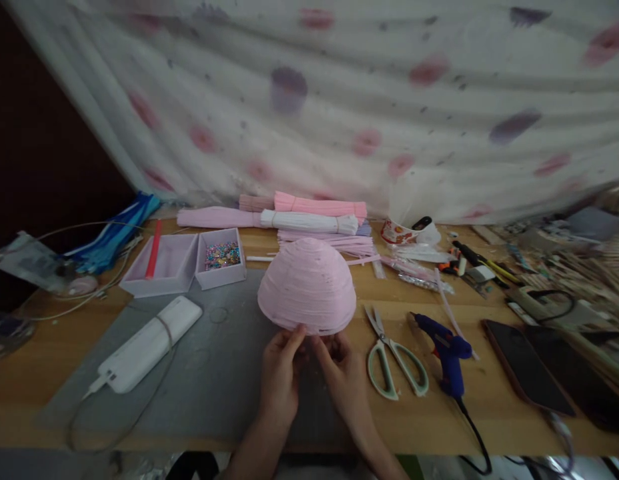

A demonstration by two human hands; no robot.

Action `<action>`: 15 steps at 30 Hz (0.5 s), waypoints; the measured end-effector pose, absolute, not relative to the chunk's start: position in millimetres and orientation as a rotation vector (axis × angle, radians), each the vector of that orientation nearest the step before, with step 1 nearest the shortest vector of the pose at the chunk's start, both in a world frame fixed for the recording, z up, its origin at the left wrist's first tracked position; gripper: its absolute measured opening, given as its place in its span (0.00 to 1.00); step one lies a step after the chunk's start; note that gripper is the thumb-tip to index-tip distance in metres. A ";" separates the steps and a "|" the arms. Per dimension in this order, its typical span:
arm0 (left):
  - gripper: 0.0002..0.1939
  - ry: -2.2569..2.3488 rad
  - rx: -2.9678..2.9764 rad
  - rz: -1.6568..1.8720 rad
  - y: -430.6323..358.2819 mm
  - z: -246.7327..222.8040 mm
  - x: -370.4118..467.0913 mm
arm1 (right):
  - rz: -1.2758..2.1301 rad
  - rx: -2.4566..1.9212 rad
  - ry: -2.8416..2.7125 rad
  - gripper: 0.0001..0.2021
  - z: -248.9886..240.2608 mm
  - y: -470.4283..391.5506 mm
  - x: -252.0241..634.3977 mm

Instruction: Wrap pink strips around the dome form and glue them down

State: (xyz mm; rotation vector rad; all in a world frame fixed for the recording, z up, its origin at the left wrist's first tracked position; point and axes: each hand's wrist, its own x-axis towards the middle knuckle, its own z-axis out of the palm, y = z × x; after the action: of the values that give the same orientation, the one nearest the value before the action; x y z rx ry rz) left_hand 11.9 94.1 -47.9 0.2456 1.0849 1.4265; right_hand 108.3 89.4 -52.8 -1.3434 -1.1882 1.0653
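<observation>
in the head view, the left hand (281, 377) and right hand (342, 377) hold the dome (307, 283) by its near rim, each grip a pinch (some fingers are hidden). the dome is straight ahead, by the mat (209, 373) on the desk (422, 427). its wall looks fully layered; the near rim, where a dark gap shows, seems left to close. scissors (384, 341) and glue gun (450, 357) lie unheld.

Ridged, matt dome (307, 287); wooden table (409, 427)
</observation>
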 end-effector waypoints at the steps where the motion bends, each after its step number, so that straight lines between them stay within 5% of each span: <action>1: 0.20 1.083 0.259 1.449 95.4 -46.0 11.8 | 1.062 -1.344 -1.206 0.14 -54.2 89.4 109.2; 15: 0.16 1.077 0.280 1.557 119.0 -18.2 16.9 | 0.985 -1.289 -1.033 0.23 -29.3 75.7 160.8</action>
State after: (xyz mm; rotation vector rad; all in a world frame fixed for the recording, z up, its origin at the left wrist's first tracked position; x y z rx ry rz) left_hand 16.9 119.0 -18.2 0.2796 1.0766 1.5569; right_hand 160.8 75.7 -29.3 -1.2885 -1.0327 0.9853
